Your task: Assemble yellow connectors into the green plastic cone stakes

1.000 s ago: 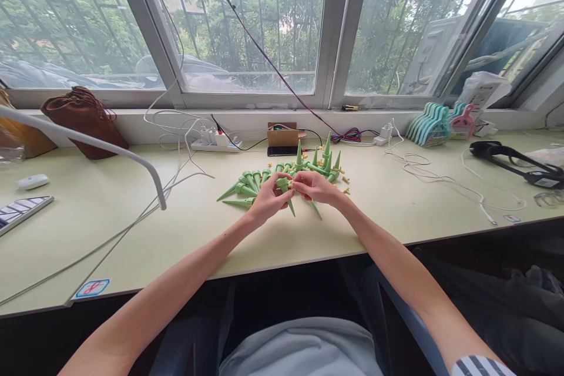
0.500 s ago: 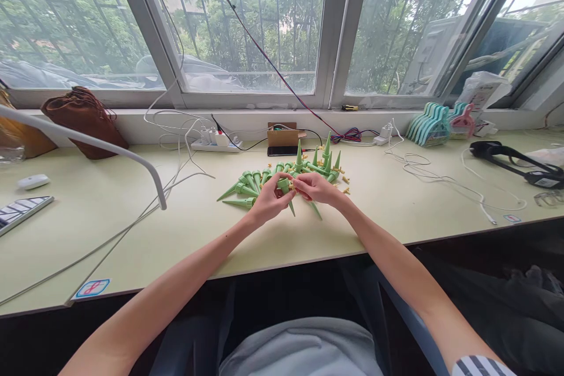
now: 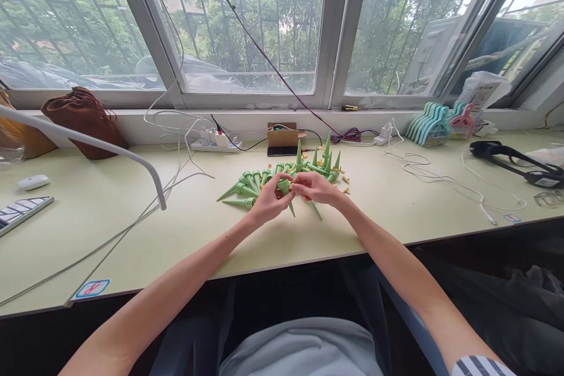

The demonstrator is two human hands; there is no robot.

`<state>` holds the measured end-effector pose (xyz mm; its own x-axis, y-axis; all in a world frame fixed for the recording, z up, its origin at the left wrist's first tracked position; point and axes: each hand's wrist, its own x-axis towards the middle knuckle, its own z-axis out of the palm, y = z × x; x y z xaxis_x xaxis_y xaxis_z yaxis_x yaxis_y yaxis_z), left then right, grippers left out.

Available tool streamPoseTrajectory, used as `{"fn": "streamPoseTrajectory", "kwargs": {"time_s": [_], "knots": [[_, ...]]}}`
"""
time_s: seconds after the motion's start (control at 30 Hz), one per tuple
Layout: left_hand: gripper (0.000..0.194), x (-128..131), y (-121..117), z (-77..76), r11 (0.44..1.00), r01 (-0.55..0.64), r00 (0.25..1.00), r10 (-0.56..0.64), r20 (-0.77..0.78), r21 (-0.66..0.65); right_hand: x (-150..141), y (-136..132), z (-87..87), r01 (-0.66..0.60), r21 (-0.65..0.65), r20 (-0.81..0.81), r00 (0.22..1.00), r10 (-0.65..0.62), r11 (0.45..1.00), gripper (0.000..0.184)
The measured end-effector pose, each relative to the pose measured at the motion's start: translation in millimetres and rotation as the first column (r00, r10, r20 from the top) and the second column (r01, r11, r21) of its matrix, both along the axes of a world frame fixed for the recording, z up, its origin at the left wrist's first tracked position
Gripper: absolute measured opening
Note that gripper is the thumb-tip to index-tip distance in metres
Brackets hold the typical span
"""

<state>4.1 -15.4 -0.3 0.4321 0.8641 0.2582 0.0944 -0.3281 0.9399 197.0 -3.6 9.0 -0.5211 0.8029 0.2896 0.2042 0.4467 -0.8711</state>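
My left hand (image 3: 269, 198) is closed around a green plastic plant watering spike (image 3: 284, 186), whose pointed end slants down past the fingers. Pinched in my right hand (image 3: 315, 187) at the side of that spike is a small yellow valve (image 3: 291, 187), mostly covered by fingertips. Several green spikes (image 3: 240, 202) lie to the left and behind my hands. Others stand point up, such as the tall spike (image 3: 326, 150) at the back right. Small yellow valves (image 3: 345, 179) are scattered right of the pile. One more spike tip (image 3: 316, 210) pokes out below my right hand.
Behind the pile are a small cardboard box (image 3: 282, 135) and a black phone (image 3: 282, 151). A power strip (image 3: 215, 145) with tangled white cables sits back left. A white lamp arm (image 3: 110, 142) crosses the left side. Teal hangers (image 3: 427, 124) and a black strapped headset (image 3: 515, 161) lie right.
My right fingertips have shifted very slightly against the side of the held spike. The left hand and the pile look the same.
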Motion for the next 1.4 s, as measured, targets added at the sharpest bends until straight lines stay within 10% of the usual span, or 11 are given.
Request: {"fn": "streamPoseTrajectory", "kwargs": {"time_s": [1.03,1.4], "knots": [[0.024,1.9,-1.0,-0.6,0.897,-0.080,0.960,0.187,-0.209,0.434,1.6,6.0,-5.0,-0.063,-0.054,-0.057,0.997,0.060,0.997,0.039],[0.028,2.0,1.8,-1.8,0.969,-0.099,0.985,0.128,-0.115,0.225,-3.2,5.2,-4.0,0.013,-0.079,-0.069,0.997,-0.018,0.997,0.052]]}}
